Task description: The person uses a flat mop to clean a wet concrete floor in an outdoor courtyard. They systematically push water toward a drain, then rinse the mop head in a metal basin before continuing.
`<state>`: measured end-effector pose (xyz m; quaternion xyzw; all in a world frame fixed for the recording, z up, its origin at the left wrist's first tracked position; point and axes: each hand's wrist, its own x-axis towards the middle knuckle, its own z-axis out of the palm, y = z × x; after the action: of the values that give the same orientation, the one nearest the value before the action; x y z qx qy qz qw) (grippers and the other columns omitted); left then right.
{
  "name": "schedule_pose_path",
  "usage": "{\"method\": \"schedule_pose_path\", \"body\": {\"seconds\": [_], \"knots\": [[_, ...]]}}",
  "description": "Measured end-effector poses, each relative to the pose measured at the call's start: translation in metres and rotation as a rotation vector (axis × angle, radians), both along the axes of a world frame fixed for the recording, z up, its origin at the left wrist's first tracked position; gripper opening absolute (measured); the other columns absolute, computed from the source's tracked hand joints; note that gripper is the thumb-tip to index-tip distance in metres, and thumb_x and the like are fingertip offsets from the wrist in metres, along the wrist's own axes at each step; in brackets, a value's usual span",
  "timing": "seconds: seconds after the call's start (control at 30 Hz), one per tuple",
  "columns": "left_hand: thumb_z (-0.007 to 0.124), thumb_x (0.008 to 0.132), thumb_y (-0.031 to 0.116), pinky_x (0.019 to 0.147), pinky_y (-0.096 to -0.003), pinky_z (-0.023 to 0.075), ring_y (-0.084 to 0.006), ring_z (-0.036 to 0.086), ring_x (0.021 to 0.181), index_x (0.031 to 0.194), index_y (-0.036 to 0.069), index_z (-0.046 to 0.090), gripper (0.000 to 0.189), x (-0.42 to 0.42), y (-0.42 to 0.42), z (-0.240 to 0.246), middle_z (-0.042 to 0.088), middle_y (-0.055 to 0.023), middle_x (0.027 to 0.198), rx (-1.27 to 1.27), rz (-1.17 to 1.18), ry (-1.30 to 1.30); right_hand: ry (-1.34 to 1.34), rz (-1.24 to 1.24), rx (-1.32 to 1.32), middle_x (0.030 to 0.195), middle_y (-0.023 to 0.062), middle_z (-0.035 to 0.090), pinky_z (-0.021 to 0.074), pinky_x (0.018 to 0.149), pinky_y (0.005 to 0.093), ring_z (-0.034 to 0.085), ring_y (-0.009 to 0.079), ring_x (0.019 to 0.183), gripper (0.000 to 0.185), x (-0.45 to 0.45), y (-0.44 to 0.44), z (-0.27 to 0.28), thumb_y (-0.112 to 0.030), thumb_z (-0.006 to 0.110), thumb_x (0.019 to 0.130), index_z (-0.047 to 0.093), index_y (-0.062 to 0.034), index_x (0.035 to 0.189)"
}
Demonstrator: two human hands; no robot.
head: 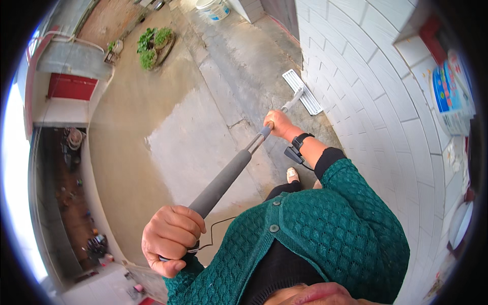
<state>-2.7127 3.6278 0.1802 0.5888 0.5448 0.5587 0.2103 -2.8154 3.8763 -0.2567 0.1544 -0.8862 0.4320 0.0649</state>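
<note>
Both of my hands are on the long pole of what looks like a flat mop, which slants across the view. My left hand (171, 240) is closed around the near end of the pole, below the dark grey grip sleeve (223, 182). Further down, my right hand (279, 122) wraps around the thinner metal part just past a grey collar. A black strap with a small device and cable is on my right wrist. The white slotted mop head (303, 92) lies on the concrete beside the foot of the tiled wall; its underside is hidden.
A white tiled wall (366, 103) rises close on my right, with a labelled plastic bucket (451, 99) high against it. The concrete floor has a pale patch (194, 141) bordered by darker, damp-looking ground. Green plants (154, 44) and a white bucket (212, 9) stand further off.
</note>
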Motion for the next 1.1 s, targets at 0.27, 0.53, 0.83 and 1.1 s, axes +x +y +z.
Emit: {"method": "schedule_pose_path", "body": {"seconds": [0.27,0.53,0.83,1.1], "knots": [[0.056,0.083,0.015,0.054,-0.0365,0.0503,-0.025,0.047,0.041,0.047,0.007,0.038,0.041,-0.011,-0.056,0.0,0.044,-0.0092,0.048,0.217,0.088,0.05,0.108,0.177,0.061,0.072,0.0081,0.062,0.0501,0.069,0.0433,0.061,0.0338,0.079,0.008,-0.03,-0.036,0.029,-0.007,0.064,0.066,0.06,-0.0129,0.068],[0.059,0.081,0.016,0.055,-0.0369,0.0516,-0.0245,0.051,0.043,0.05,0.003,0.048,0.035,-0.074,-0.06,0.002,0.048,-0.0109,0.051,0.153,0.224,0.085,0.084,0.156,0.046,0.075,0.007,0.064,0.0507,0.069,0.0425,0.061,0.0316,0.08,0.007,-0.144,-0.044,0.055,-0.007,0.064,0.067,0.061,-0.0139,0.069],[0.06,0.064,0.014,0.057,-0.0382,0.051,-0.0239,0.052,0.046,0.051,0.001,0.053,0.02,-0.216,-0.007,-0.02,0.049,-0.0099,0.05,0.193,0.533,-0.025,0.051,0.085,0.112,0.077,0.0078,0.064,0.052,0.072,0.042,0.063,0.0319,0.083,0.006,-0.295,0.014,0.032,-0.008,0.064,0.068,0.062,-0.0133,0.067],[0.059,0.069,0.012,0.05,-0.0381,0.0457,-0.0262,0.046,0.041,0.048,0.001,0.046,0.027,-0.372,0.06,-0.084,0.045,-0.012,0.048,0.234,0.348,-0.123,0.073,-0.084,0.026,0.073,0.008,0.061,0.0502,0.067,0.0431,0.061,0.0323,0.077,0.008,-0.391,0.072,-0.039,-0.006,0.064,0.067,0.059,-0.0121,0.065]]}}
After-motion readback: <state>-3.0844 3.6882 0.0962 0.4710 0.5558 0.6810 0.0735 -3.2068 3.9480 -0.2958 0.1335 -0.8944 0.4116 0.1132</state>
